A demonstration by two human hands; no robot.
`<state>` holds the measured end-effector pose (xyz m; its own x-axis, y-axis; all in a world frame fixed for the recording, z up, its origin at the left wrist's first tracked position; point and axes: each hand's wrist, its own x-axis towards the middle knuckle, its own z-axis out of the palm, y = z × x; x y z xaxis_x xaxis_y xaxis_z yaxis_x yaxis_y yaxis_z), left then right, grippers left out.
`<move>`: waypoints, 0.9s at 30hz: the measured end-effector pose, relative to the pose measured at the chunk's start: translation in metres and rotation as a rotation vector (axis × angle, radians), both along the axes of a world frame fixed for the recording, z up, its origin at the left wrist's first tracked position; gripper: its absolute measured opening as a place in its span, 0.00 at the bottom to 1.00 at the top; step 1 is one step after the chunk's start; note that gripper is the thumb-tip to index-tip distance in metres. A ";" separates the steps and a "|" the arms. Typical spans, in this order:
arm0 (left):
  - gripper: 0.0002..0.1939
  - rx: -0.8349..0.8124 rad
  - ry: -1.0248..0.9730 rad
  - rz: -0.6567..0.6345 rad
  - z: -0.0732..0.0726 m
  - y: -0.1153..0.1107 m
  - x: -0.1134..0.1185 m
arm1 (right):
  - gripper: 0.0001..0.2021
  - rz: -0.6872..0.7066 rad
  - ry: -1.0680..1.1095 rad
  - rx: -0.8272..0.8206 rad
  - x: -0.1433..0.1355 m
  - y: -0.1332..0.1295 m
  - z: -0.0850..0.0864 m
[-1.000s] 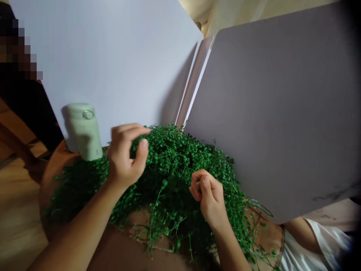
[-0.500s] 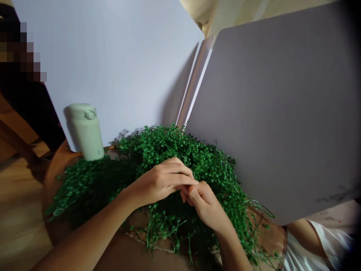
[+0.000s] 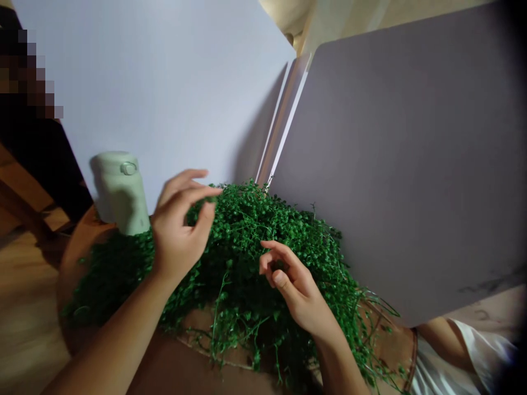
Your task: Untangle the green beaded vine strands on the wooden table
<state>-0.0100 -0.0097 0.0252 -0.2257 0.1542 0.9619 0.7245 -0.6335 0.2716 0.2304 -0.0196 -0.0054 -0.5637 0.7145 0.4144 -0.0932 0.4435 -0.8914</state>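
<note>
A wide mass of leafy green vines [image 3: 247, 219] covers much of the round brown table [image 3: 395, 345]. My left hand [image 3: 177, 219] is raised over the left part of the greenery, its fingers apart and nothing visible in it. Above the middle of the vines is my right hand [image 3: 294, 280], with its fingers loosely curled and a gap between thumb and fingertips. I see nothing held there. The two hands are apart. Thin stems trail over the table's near side.
A pale green flask [image 3: 125, 192] stands upright at the left, behind the vines. Two large boards, one whitish [image 3: 164, 82] and one grey [image 3: 403, 164], rise behind the table. Another person's arm [image 3: 444, 340] shows at the right edge, and a dark-clothed person [image 3: 41, 148] at the left.
My hands were touching over the vines. The left hand has moved up and to the left with its fingers spreading, while the right stayed near its place and its fingers loosened.
</note>
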 end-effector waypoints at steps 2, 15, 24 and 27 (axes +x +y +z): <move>0.22 0.010 -0.109 0.120 0.000 0.000 -0.006 | 0.17 0.022 0.048 -0.006 -0.002 0.004 -0.003; 0.19 0.016 0.158 0.017 -0.005 -0.004 0.019 | 0.13 -0.025 0.108 -0.135 -0.003 0.001 -0.006; 0.18 -0.080 0.328 -0.196 -0.013 -0.007 0.033 | 0.17 -0.020 0.109 -0.046 -0.007 0.002 -0.007; 0.18 -0.105 0.355 -0.220 -0.014 -0.007 0.035 | 0.20 -0.051 0.048 0.021 -0.007 0.001 -0.006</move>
<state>0.0245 -0.0163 0.0110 0.1661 0.2629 0.9504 0.6356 -0.7655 0.1006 0.2237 -0.0188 -0.0116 -0.5055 0.7327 0.4556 -0.1122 0.4677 -0.8767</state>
